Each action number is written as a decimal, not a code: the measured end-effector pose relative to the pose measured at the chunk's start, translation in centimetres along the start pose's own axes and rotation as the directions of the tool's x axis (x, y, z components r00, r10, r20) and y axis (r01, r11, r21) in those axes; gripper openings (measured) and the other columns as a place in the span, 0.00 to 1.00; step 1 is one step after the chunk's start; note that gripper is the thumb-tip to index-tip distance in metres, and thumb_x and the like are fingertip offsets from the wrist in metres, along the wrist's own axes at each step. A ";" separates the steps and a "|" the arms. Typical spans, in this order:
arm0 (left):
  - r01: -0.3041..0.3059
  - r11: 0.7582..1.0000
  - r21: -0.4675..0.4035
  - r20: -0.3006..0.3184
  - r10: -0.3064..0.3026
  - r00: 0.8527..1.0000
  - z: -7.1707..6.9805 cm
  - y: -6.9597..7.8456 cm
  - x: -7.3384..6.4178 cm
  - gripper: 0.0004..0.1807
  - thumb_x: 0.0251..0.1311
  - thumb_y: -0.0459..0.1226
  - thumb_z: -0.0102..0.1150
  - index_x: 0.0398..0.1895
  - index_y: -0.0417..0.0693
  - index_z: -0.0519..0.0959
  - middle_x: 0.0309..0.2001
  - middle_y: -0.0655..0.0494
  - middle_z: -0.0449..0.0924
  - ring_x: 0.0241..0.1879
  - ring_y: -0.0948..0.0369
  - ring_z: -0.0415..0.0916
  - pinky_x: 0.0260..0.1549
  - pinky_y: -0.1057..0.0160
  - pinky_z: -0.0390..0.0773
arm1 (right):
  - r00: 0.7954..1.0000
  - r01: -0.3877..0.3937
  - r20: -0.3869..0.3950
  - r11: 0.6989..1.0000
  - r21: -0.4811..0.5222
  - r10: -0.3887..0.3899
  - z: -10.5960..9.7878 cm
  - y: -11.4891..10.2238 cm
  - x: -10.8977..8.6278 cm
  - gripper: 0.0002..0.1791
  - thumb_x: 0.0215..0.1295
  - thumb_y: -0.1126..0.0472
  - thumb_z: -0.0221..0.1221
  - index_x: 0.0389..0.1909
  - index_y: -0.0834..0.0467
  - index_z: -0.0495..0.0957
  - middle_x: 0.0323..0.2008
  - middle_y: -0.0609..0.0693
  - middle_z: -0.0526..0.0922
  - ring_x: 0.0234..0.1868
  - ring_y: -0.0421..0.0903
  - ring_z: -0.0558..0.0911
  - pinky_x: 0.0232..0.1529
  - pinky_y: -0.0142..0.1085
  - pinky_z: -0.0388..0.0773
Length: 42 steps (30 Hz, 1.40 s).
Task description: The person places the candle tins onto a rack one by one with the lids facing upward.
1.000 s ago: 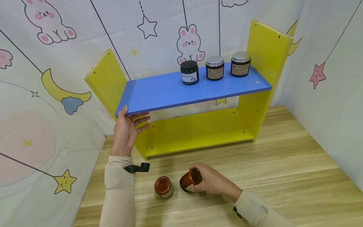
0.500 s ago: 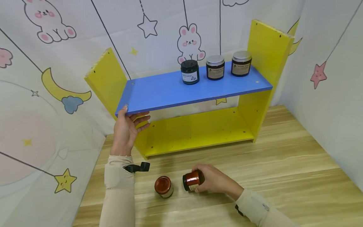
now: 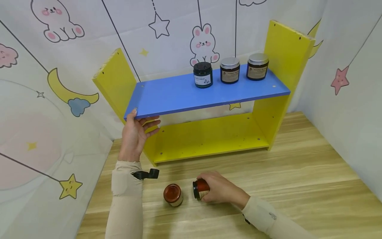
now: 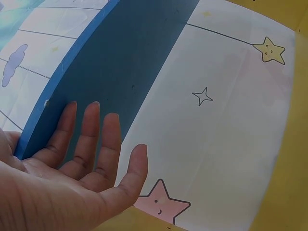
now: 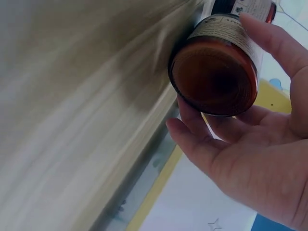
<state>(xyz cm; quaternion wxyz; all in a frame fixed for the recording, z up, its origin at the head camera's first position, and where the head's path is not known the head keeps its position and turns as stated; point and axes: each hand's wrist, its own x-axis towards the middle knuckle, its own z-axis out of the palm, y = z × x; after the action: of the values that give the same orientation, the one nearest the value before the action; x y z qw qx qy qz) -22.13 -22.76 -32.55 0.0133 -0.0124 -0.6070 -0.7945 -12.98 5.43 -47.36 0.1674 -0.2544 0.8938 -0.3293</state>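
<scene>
Tipped sideways just over the wooden tabletop, an amber glass jar (image 3: 203, 189) has its dark lid facing left. My right hand (image 3: 221, 188) holds it, thumb on one side and fingers on the other. Its round glass base (image 5: 214, 77) faces the right wrist camera, with a beige label behind. A second amber jar (image 3: 172, 195) stands to the left, glass base up. My left hand (image 3: 133, 136) holds the front left corner of the blue shelf board (image 3: 167, 96), thumb on top. Underneath, the other fingers (image 4: 110, 139) are extended and spread.
Along the board's right half stand a dark green jar (image 3: 203, 75) with a black lid and two brown jars (image 3: 229, 71) with silver lids. The yellow side panels (image 3: 287, 56) and yellow bottom shelf (image 3: 206, 136) frame it. A printed cloth wall (image 3: 167, 56) hangs behind.
My right hand has turned the amber jar from a tilt to nearly on its side, its lid now toward the left. The left hand keeps its place; the head view has shifted slightly.
</scene>
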 end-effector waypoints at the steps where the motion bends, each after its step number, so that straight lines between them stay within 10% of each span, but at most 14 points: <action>1: 0.004 1.000 -0.001 -0.001 -0.004 1.000 0.1 0.0 0.1 0.35 0.78 0.58 0.35 0.79 0.51 0.53 0.59 0.39 0.77 0.53 0.49 0.80 0.63 0.41 0.69 | 1.000 0.008 -0.001 0.999 -0.032 -0.008 0.1 -0.1 0.1 0.37 0.49 0.58 0.76 0.63 0.56 0.76 0.62 0.52 0.79 0.55 0.50 0.74 0.46 0.43 0.76; 13: 0.004 1.000 -0.008 0.003 -0.004 1.000 0.0 0.0 0.1 0.34 0.78 0.58 0.35 0.79 0.51 0.55 0.54 0.44 0.79 0.53 0.49 0.80 0.61 0.43 0.70 | 0.999 0.034 -0.020 0.982 -0.184 -0.039 0.4 -0.4 0.5 0.34 0.47 0.50 0.75 0.57 0.52 0.79 0.49 0.45 0.82 0.42 0.42 0.76 0.38 0.37 0.74; 32: 0.011 1.000 -0.012 0.002 -0.011 1.000 0.0 0.0 0.1 0.35 0.78 0.58 0.34 0.79 0.50 0.54 0.54 0.44 0.81 0.52 0.51 0.81 0.59 0.45 0.72 | 0.998 0.053 -0.026 0.998 -0.025 -0.053 -0.7 0.6 -0.7 0.34 0.48 0.51 0.74 0.57 0.50 0.74 0.37 0.39 0.77 0.33 0.39 0.75 0.34 0.34 0.72; 42: -0.005 1.000 -0.016 0.010 0.005 1.000 -0.1 -0.1 0.1 0.34 0.78 0.58 0.36 0.78 0.50 0.57 0.53 0.44 0.81 0.52 0.50 0.81 0.58 0.46 0.74 | 0.996 0.081 -0.050 0.997 0.008 -0.080 -0.7 0.8 -0.8 0.34 0.48 0.55 0.77 0.56 0.51 0.73 0.46 0.45 0.82 0.41 0.40 0.79 0.43 0.38 0.76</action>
<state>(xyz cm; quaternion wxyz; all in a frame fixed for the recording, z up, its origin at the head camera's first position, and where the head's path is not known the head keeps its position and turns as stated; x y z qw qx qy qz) -22.23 -22.81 -32.66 0.0121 -0.0180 -0.6005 -0.7993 -12.97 6.77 -47.26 0.1332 -0.2812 0.8850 -0.3463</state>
